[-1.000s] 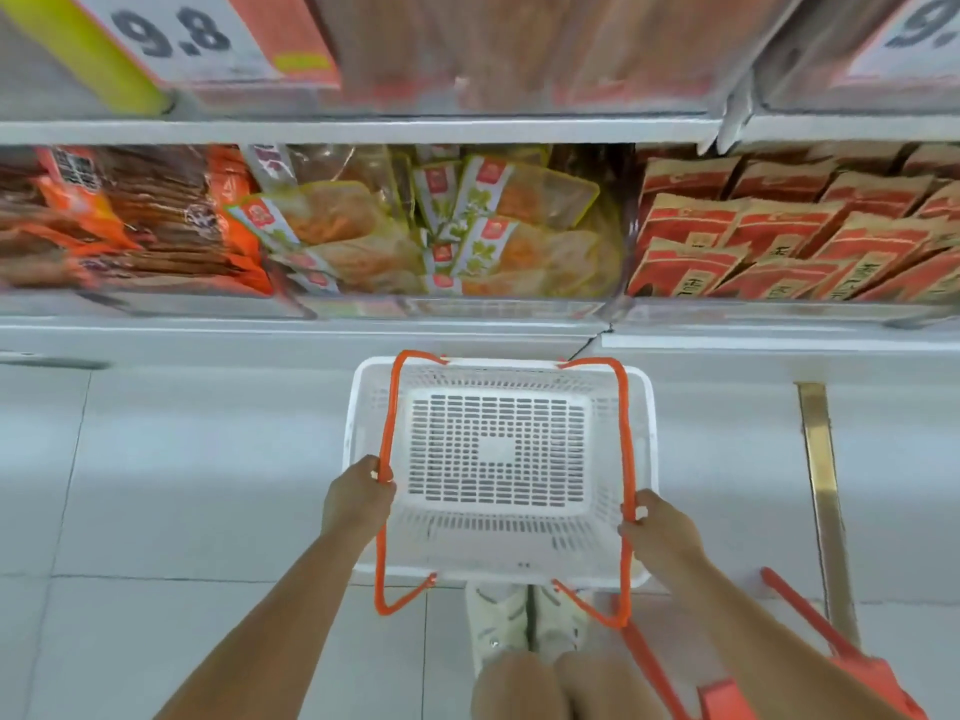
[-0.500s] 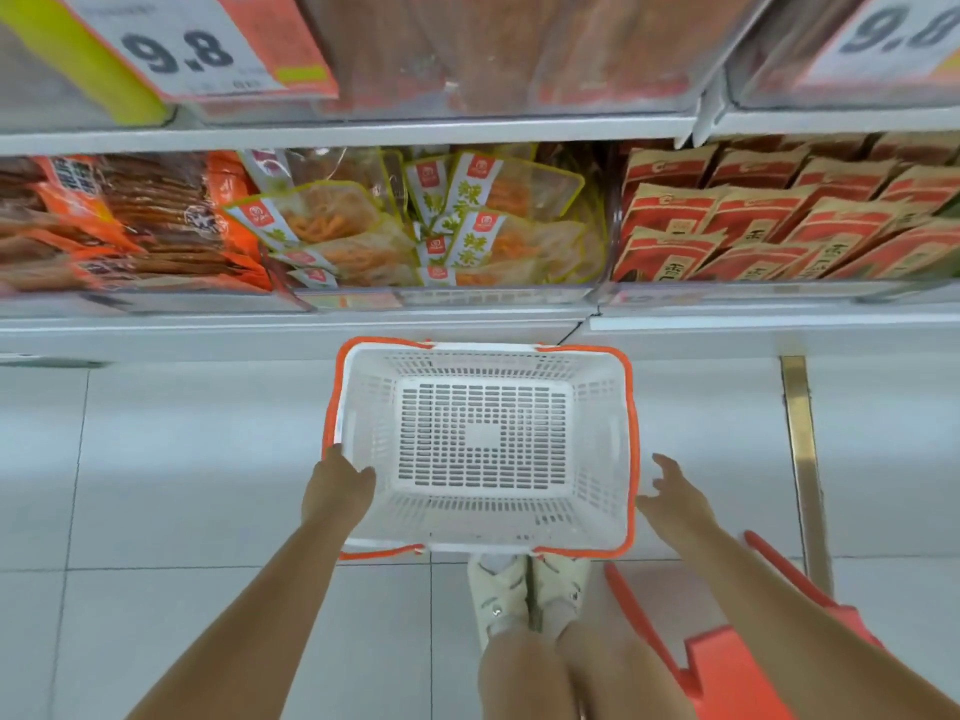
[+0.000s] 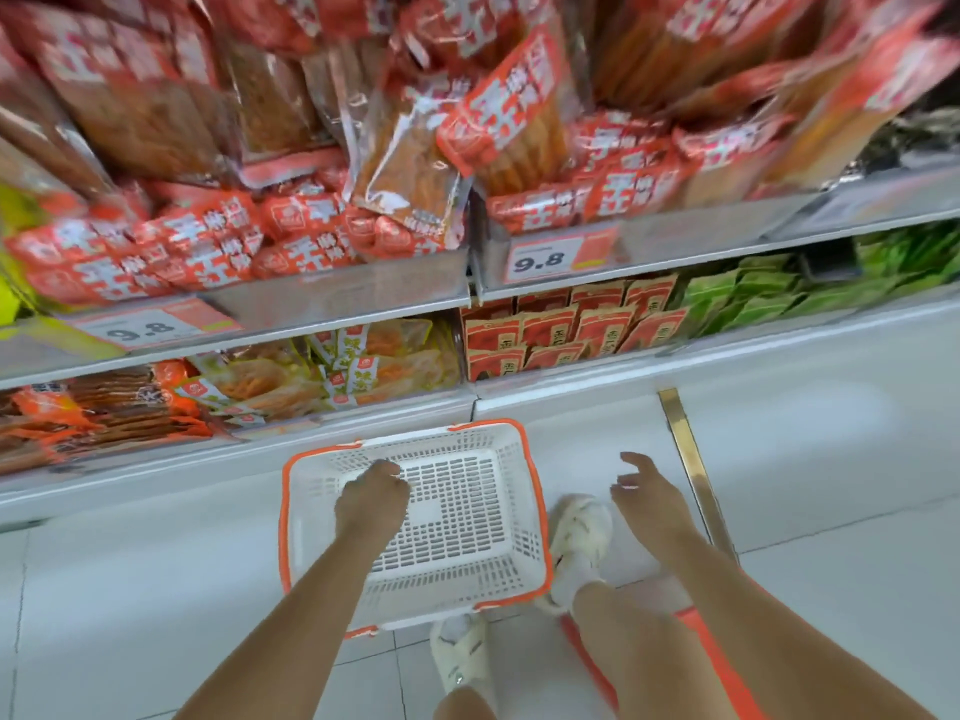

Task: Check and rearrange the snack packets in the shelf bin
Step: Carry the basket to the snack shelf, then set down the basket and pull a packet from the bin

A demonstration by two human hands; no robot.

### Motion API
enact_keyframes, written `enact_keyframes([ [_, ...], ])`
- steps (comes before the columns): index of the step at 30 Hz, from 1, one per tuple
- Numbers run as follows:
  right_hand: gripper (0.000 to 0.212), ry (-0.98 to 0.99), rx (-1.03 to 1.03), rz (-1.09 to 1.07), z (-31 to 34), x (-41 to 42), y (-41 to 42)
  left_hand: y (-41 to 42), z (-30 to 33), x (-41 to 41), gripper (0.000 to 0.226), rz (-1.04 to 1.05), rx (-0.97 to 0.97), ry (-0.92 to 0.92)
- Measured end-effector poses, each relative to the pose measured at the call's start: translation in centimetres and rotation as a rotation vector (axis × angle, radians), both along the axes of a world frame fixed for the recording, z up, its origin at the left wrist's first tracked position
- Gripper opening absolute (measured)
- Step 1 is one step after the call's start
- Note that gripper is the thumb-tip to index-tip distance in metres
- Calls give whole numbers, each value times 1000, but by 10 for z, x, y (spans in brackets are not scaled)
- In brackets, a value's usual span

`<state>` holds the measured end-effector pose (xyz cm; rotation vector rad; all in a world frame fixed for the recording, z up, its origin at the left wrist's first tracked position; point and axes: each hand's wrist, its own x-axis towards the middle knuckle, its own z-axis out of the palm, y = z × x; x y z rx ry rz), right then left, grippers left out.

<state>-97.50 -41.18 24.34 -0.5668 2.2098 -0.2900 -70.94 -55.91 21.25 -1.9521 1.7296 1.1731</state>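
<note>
On the pale tiled floor (image 3: 130,589) in front of the shelves, a white perforated plastic basket with an orange rim (image 3: 519,511) is seen, and its handles are folded down along the rim. The left hand (image 3: 371,498) is held over the inside of the basket with its fingers curled downward; nothing is seen in its grip, and whether the basket floor is touched cannot be told. The right hand (image 3: 644,496) is held in the air just to the right of the basket, with fingers spread and relaxed, and nothing is held by it. Two feet in cream shoes (image 3: 576,543) are seen beside and below the basket. On the upper shelf, clear bins are filled with red and white snack packets (image 3: 519,122), and white price tags marked 9.8 (image 3: 537,260) are fixed on the bin fronts. On the lower shelf, yellow-edged packets (image 3: 358,366), dark red packets (image 3: 571,330) and green packets (image 3: 753,298) are lying side by side.
</note>
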Motion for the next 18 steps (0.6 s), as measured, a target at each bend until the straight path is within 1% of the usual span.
enact_keyframes([
  [2,39,42,-67,31,8,-21,-7,-3,10,-32,34,-83,-146,42],
  [4,36,132,-111,146,17,-47,-19,-4,19,-67,35,-221,-303,74],
  [6,36,251,-122,304,21,-77,-33,0,21,-102,38,-307,-388,121],
  [8,38,343,-129,485,19,-106,-50,5,16,-134,40,-346,-434,191],
  [10,39,432,-228,718,10,-130,-66,9,5,-161,43,-364,-508,248],
  [11,42,483,-304,834,3,-141,-71,10,-2,-172,46,-363,-547,244],
  [13,51,607,-454,992,-16,-159,-77,11,-14,-194,52,-340,-627,183],
  [14,53,629,-501,1040,-25,-165,-80,9,-20,-203,50,-328,-692,141],
  [16,54,637,-576,1096,-45,-175,-88,7,-39,-215,37,-289,-830,72],
  [18,54,649,-613,1133,-68,-185,-94,7,-62,-220,33,-246,-900,11],
])
